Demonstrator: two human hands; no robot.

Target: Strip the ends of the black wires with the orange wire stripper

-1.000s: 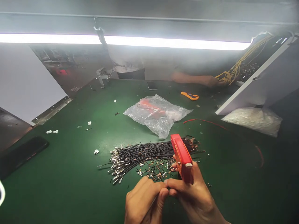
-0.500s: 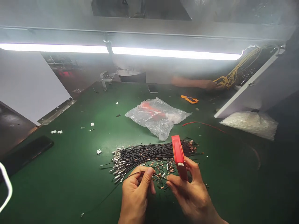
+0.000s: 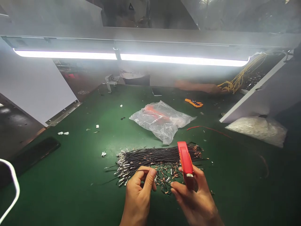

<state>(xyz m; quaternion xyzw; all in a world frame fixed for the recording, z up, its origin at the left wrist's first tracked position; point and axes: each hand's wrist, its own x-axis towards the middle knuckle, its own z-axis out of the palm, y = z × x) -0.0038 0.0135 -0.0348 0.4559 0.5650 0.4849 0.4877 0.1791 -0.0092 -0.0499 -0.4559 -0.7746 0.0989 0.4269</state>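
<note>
The left hand pinches a thin black wire between thumb and forefinger, the gap closed narrow on it. From those fingertips the wire runs out to the left, its long axis mostly crosswise and dropping a little toward the person; its far end is too blurred to tell.

The right hand is wrapped around a red tool, a clear gap to the right of the left fingertips. The tool's long axis points away from the person, leaning slightly left, so it stands across the line of the wire. The nearest right fingertips are close together; whether they hold anything more cannot be told.

Just beyond both sets of fingers, on the counter, a bundle of black wires lies crosswise, silver ends to the left, copper-coloured ends to the right. Loose scraps lie between the hands and the bundle.
</note>
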